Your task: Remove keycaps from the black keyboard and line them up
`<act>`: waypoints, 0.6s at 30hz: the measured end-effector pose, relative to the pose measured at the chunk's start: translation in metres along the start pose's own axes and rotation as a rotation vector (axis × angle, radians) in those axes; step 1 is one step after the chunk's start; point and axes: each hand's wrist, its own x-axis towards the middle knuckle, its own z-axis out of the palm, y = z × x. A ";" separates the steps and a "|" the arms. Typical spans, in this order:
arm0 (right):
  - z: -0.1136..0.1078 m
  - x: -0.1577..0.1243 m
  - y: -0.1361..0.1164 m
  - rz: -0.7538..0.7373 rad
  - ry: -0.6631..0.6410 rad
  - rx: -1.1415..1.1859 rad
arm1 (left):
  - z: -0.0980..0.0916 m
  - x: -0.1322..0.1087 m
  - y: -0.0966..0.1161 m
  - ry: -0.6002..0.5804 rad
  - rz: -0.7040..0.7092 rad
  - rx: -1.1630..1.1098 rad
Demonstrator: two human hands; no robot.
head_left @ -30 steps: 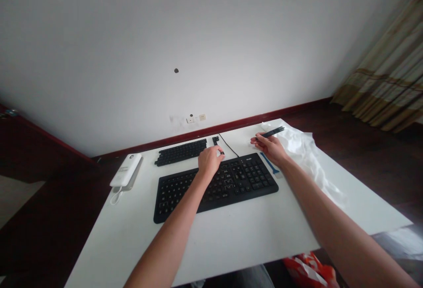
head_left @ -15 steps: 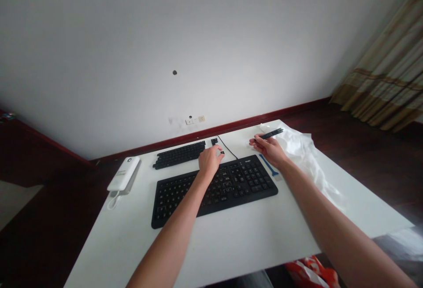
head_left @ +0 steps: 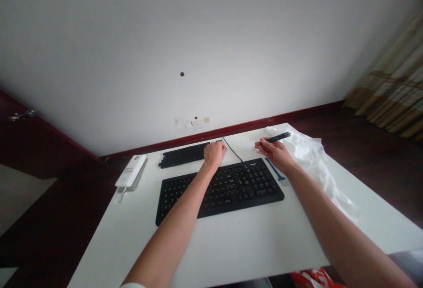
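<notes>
One white power bank (head_left: 131,171) lay at the far left of the white table (head_left: 231,244), its short cord (head_left: 119,198) looped at the near end. To its right, along the back edge, sat the rows of black keycaps (head_left: 183,154): a flat, matte black strip, long and narrow, several rows deep, slanting slightly up to the right. The left hand (head_left: 214,153) rested palm down on the right end of that strip, fingers curled under. Whether it gripped a keycap could not be told, since the knuckles hid the fingertips.

In front of the strip and just apart from it lay the black keyboard (head_left: 244,184), full size with a number pad on its right, pale legends faint on the keys. The left forearm crossed over its middle. A thin black cable (head_left: 234,150) ran from the keyboard's back edge toward the wall, passing just right of the left hand.

Further right, the right hand (head_left: 276,153) hovered near the keyboard's back right corner, pinching a slim black rod (head_left: 278,138) that pointed away to the right. A blue tool (head_left: 275,170) lay on the table beneath the wrist, just beside the keyboard. A crumpled white sheet (head_left: 313,160) covered the table's right edge.
</notes>
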 end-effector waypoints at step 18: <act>0.002 0.001 -0.001 0.000 0.002 -0.015 | 0.007 0.014 -0.009 0.031 -0.018 0.033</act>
